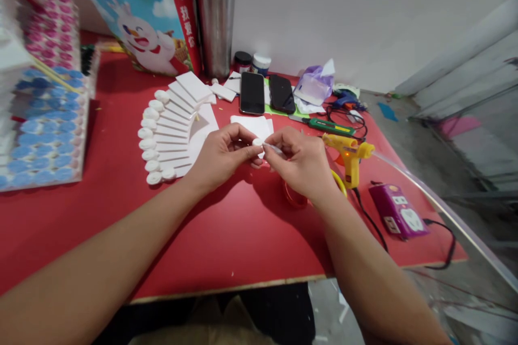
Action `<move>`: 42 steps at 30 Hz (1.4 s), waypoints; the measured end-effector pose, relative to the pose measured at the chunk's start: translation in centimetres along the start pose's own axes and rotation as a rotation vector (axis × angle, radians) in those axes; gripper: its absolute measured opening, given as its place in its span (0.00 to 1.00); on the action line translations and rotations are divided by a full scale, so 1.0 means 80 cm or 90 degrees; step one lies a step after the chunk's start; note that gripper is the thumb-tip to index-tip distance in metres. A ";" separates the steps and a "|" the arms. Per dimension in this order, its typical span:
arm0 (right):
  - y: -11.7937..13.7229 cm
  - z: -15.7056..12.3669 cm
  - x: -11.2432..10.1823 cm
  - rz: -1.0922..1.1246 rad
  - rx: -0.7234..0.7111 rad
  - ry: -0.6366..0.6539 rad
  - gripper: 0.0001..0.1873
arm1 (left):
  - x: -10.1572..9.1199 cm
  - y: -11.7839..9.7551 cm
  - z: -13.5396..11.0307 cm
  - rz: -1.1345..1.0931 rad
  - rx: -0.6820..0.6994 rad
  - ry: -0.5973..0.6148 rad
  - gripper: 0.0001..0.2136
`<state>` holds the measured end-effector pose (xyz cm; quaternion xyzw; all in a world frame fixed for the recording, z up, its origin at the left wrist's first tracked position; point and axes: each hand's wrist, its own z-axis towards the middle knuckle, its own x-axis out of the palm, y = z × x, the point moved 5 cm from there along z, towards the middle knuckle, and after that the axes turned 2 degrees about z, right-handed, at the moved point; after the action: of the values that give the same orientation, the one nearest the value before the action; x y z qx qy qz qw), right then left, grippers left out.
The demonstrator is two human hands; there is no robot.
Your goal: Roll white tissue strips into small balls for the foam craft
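My left hand [226, 151] is closed in a pinch on a small white roll [258, 142], round like a coil. My right hand [298, 159] meets it from the other side, thumb and forefinger pressed together at the roll's edge. Something thin and pale [275, 149] shows between those fingers, too small to name. Beneath and behind the fingers lie white cards [251, 123]. Left of my left hand, white sticks [172, 147] fan out beside several similar white rolls [148, 144].
A yellow glue gun [348, 153] with a lit orange light stands right of my right hand, its cord running near a purple box [399, 211]. Two phones [252, 92], a green-handled tool [332, 128] and a steel bottle [217, 21] are behind. Trays of blue rolls [48, 129] sit left.
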<state>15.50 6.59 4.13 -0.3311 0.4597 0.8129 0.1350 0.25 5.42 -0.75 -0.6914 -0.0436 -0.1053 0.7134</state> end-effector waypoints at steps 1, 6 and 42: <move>0.001 0.000 0.000 -0.003 -0.009 0.006 0.02 | 0.000 0.000 0.000 0.002 0.003 0.000 0.16; 0.002 -0.001 -0.001 -0.031 -0.052 0.028 0.03 | 0.000 -0.003 -0.002 0.022 0.004 0.009 0.15; -0.033 0.004 0.020 0.478 0.322 0.121 0.21 | -0.005 -0.002 -0.002 0.094 -0.021 0.015 0.13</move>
<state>15.57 8.13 1.40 -0.1717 0.7419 0.6339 -0.1350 -0.17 5.29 -0.69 -0.7033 0.0176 -0.0613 0.7080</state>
